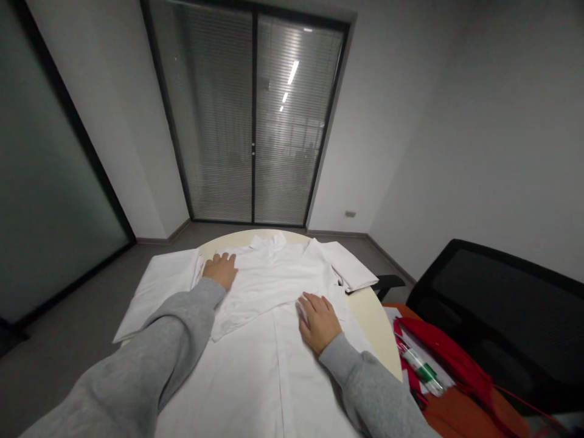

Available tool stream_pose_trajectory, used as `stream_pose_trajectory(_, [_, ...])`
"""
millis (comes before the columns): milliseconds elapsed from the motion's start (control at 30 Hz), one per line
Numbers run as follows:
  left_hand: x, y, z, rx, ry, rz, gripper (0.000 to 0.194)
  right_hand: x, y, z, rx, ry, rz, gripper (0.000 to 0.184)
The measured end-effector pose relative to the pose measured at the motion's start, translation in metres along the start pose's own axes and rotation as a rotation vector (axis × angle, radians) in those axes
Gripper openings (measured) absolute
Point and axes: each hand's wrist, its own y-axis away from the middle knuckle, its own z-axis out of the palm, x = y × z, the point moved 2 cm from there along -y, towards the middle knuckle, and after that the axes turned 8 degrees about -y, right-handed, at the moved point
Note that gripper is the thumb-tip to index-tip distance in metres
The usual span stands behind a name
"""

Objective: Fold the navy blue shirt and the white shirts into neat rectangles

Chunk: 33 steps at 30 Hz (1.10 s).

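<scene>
A white shirt [283, 274] with its collar at the far end lies on a round cream table [374, 319]. Beneath its slanting lower edge spreads a larger white cloth [246, 377], which looks like a garment with a strip down its middle. My left hand [221, 269] rests on the shirt's left edge, palm down and fingers apart. At the lower right edge of the shirt is my right hand [318, 321], fingers bent, with a fold of white cloth showing between thumb and forefinger. White sleeve-like pieces lie at the left [164, 283] and right [349, 264], overhanging the table.
A black mesh chair [493, 304] with an orange seat [456, 420] stands close by on the right. On it lie a red cloth [442, 344] and a clear bottle-like item with a green label [424, 368]. Glass doors with blinds [255, 121] are beyond the table.
</scene>
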Motion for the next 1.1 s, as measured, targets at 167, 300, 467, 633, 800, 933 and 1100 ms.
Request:
stream_pose_trajectory(167, [0.045,0.081,0.009,0.038,0.214,0.372,0.058,0.046,0.01,-0.026,-0.051,0.241,0.13,0.034])
stream_pose_trajectory(300, [0.048,0.11,0.033,-0.004,0.221,0.343,0.059,0.058,0.016,-0.029,-0.087,0.281,0.126,0.022])
stream_pose_trajectory(467, [0.045,0.109,0.056,0.113,0.219,0.354,0.048,0.05,0.022,-0.037,-0.033,0.321,0.029,0.026])
stream_pose_trajectory(633, [0.039,0.106,0.05,0.141,0.24,0.338,0.043,0.04,0.033,-0.028,-0.01,0.301,-0.035,0.025])
stream_pose_trajectory(800, [-0.006,0.037,0.011,0.097,0.199,-0.008,0.049,0.037,0.04,-0.007,0.083,0.216,-0.01,0.021])
stream_pose_trajectory(933, [-0.046,-0.046,-0.004,-0.104,0.14,-0.272,0.053,0.044,0.042,0.002,0.131,0.155,0.019,0.025])
stream_pose_trajectory(1100, [-0.064,-0.1,0.007,-0.258,0.098,-0.279,0.042,0.052,0.045,0.009,0.156,0.105,0.031,0.023])
